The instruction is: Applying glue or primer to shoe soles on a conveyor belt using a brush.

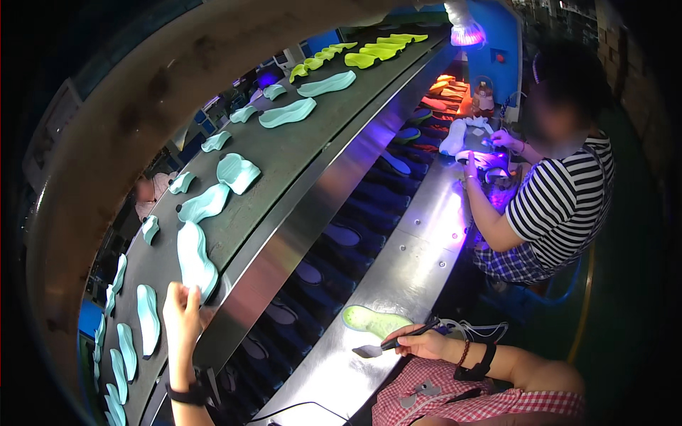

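My left hand (182,314) reaches up to the dark belt and pinches the near end of a pale turquoise shoe sole (196,257) between thumb and fingers. In my right hand (424,342), low over the metal ledge, is a black-handled brush (369,351) with a flat greyish tip pointing left. Just beyond the brush a yellow-green sole (371,321) lies on the ledge, its narrow end close to my right fingers. Whether the brush touches the ledge I cannot tell.
Several turquoise soles (148,319) and yellow-green soles (381,51) lie along the belt (284,167). Below it, a lower level carries dark shoe parts (342,234). A person in a striped shirt (561,192) works at the ledge (398,263) under a purple lamp (467,34). A cable (305,405) crosses the front.
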{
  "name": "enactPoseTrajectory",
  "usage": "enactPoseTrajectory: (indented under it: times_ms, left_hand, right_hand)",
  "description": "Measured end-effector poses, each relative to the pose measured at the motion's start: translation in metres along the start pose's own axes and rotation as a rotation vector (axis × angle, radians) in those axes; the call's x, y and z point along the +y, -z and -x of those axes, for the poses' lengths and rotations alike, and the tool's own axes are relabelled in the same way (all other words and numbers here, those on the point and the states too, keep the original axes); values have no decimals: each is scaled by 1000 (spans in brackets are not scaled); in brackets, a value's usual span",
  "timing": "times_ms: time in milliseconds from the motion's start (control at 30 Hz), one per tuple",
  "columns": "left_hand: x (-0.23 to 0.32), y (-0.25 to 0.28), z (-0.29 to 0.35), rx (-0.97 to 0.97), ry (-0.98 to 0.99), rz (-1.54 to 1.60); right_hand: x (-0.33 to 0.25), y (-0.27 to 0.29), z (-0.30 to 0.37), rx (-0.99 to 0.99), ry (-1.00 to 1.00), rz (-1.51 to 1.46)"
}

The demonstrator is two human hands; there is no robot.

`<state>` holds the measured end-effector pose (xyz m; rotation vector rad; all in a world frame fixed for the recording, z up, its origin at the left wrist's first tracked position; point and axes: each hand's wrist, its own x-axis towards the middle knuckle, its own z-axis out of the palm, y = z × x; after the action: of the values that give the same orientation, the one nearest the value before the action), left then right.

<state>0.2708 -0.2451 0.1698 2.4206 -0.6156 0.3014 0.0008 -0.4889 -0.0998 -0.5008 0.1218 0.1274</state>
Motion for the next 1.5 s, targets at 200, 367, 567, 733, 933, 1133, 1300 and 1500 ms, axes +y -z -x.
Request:
enactPoseTrajectory:
  times_ms: [200,367,567,733,933,1133,1300,1500]
  left_hand:
    - [-19,7,109,797,82,402]
    - [14,-20,145,259,240,1079]
    - [25,-37,163,168,39,860]
    - [35,-57,196,156,-64,670]
    - [39,-77,243,148,-157,382]
    - [-32,-168,298,53,697,1995]
    - [-19,-189,297,-165,860,2179]
    - [-11,-182,301,-33,799,2111]
  right_hand:
    - [7,-17,-5,58,55,55]
    - [-2,-21,-10,61,15,77]
    - [-7,-26,-15,107,52,181]
    - [10,-45,-29,24,84,236]
    - [37,-70,-35,-150,-8,299]
    - [41,-79,-21,-99,50,594]
    - [44,-57,-36,-21,68,691]
    - [56,-92,-59,-68,118,906]
